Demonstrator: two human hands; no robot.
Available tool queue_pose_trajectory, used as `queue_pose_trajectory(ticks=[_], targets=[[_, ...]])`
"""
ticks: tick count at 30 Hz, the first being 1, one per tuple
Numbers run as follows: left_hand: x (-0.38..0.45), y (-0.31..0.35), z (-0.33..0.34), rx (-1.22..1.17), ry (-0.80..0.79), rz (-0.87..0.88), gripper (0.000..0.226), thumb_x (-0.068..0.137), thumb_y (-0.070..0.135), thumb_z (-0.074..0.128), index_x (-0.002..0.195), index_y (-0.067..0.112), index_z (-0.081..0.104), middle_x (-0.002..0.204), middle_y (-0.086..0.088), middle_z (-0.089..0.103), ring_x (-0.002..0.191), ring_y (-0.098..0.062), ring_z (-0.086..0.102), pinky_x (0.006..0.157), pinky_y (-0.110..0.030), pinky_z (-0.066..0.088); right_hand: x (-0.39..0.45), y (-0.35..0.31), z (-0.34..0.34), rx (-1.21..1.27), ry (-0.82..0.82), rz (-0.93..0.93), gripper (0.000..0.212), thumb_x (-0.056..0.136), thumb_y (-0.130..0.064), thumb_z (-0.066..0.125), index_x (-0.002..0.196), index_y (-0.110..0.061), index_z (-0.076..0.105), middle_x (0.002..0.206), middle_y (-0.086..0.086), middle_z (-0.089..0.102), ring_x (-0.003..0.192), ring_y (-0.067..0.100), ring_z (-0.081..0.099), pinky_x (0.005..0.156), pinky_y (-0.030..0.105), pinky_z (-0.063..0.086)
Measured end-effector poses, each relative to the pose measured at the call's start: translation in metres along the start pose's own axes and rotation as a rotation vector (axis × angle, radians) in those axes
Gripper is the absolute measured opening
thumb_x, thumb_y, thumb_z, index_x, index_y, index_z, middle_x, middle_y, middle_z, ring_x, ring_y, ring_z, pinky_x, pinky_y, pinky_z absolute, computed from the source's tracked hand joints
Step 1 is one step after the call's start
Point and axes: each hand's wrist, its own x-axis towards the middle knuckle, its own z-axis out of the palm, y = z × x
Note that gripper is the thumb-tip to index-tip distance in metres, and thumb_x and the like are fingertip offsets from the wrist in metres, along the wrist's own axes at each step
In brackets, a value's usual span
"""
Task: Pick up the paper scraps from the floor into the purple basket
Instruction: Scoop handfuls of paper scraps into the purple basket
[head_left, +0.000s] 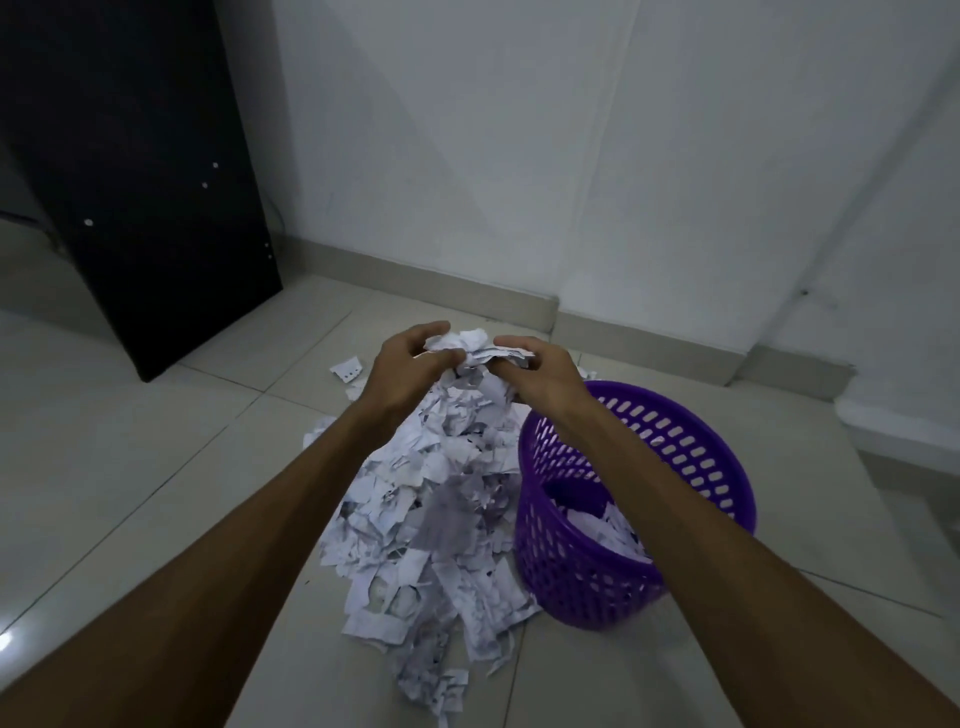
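- Head view: we note left hand (402, 366) and right hand (537, 371) gripping one paper wad (467, 347).
- Scrap pile (431, 509) at the purple basket's (691, 457) nine o'clock, touching it.

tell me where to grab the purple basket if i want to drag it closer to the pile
Take the purple basket by its rim on the side facing the paper pile, coming from above with one hand. It stands upright with an open top, so the rim is bare and easy to hook; the slotted wall offers finger holes too. Both the left hand and right hand now hold scraps.
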Motion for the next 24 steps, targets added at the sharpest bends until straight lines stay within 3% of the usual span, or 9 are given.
queue_pose_trajectory(ticks=[3,6,12,16,19,21,24], targets=[[-0.006,0.012,0.024,-0.015,-0.021,-0.008,0.053,0.085,0.026,0.071,0.135,0.019,0.055,0.135,-0.004,0.057,0.118,-0.02,0.057,0.104,-0.042,0.047,-0.007,-0.004,-0.03,-0.02,0.008,-0.007,0.034,0.087,-0.021,0.074,0.12,-0.018,0.069,0.114,-0.001,0.07,0.098,0.01,0.065,0.083,0.026,0.056],[-0.012,0.02,0.049,-0.044,-0.055,-0.025,0.056,0.084,0.024,0.072,0.137,0.017,0.054,0.133,-0.007,0.059,0.117,-0.021,0.059,0.105,-0.043,0.047,-0.013,-0.002,-0.062,-0.069,0.008,-0.024,0.032,0.088,-0.02,0.073,0.12,-0.018,0.069,0.11,-0.005,0.069,0.093,0.004,0.064,0.073,0.013,0.051],[-0.025,0.027,0.103,-0.05,-0.164,-0.055,0.053,0.087,0.027,0.069,0.137,0.02,0.052,0.134,-0.009,0.057,0.117,-0.023,0.058,0.097,-0.036,0.05,-0.033,0.015,-0.116,-0.173,-0.009,-0.031,0.023,0.09,-0.022,0.069,0.113,-0.016,0.071,0.108,-0.001,0.07,0.099,0.017,0.066,0.089,0.032,0.054],[-0.034,0.025,0.128,-0.05,-0.228,-0.093,0.052,0.089,0.025,0.067,0.138,0.018,0.052,0.13,-0.01,0.059,0.11,-0.022,0.062,0.094,-0.034,0.052,-0.047,0.035,-0.139,-0.199,-0.028,0.029,0.029,0.092,-0.026,0.068,0.119,-0.015,0.069,0.113,0.002,0.069,0.094,0.013,0.065,0.078,0.023,0.055],[-0.04,0.025,0.14,-0.027,-0.278,-0.112,0.047,0.092,0.019,0.064,0.137,0.015,0.052,0.116,-0.006,0.064,0.096,-0.013,0.064,0.079,-0.022,0.054,-0.057,0.044,-0.151,-0.222,-0.078,0.072,0.022,0.092,-0.023,0.067,0.112,-0.013,0.071,0.108,0.006,0.069,0.094,0.023,0.065,0.079,0.033,0.057],[-0.043,0.022,0.145,0.003,-0.306,-0.125,0.048,0.092,0.019,0.064,0.138,0.015,0.051,0.12,-0.008,0.063,0.1,-0.017,0.063,0.081,-0.026,0.054,-0.061,0.049,-0.158,-0.232,-0.08,0.108,0.017,0.092,-0.019,0.068,0.108,-0.013,0.07,0.109,0.007,0.068,0.095,0.025,0.063,0.081,0.037,0.056],[-0.046,0.02,0.147,0.036,-0.32,-0.132,0.049,0.093,0.017,0.063,0.141,0.012,0.049,0.135,-0.011,0.057,0.113,-0.025,0.061,0.083,-0.03,0.054,-0.061,0.06,-0.164,-0.236,-0.066,0.189,0.038,0.084,-0.015,0.076,0.121,-0.015,0.066,0.124,0.007,0.062,0.103,0.022,0.059,0.073,0.029,0.054]])
